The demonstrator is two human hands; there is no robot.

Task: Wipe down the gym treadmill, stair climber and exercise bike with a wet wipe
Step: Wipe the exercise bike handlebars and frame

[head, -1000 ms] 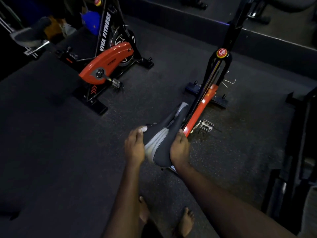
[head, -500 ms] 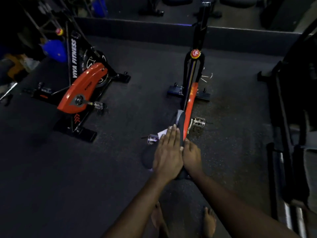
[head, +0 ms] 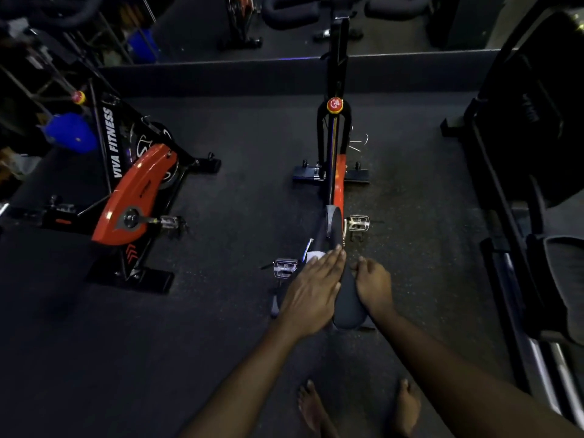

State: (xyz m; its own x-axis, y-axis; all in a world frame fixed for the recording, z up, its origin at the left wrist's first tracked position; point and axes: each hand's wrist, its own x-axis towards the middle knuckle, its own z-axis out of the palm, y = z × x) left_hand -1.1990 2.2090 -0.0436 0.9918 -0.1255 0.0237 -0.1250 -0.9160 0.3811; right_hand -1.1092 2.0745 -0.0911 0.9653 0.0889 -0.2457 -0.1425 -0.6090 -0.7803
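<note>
An exercise bike (head: 334,147) with a black and orange frame stands straight ahead of me. Its dark saddle (head: 347,298) is right below my hands. My left hand (head: 313,290) lies flat with straight fingers on the saddle's left side, pressing a white wet wipe (head: 314,256) whose edge shows at my fingertips. My right hand (head: 373,286) grips the saddle's right edge with curled fingers. The saddle's nose (head: 333,221) points away from me toward the frame.
A second orange and black bike (head: 136,191) marked VIVA FITNESS stands at the left. A dark machine with a metal rail (head: 537,279) runs along the right edge. Pedals (head: 358,222) stick out beside the saddle. A low wall (head: 252,77) crosses behind. My bare feet (head: 357,409) stand on dark floor.
The view swung so the bike sits straight ahead. My left hand went from the saddle's left edge onto its top with the wipe; my right hand stayed on the right edge.
</note>
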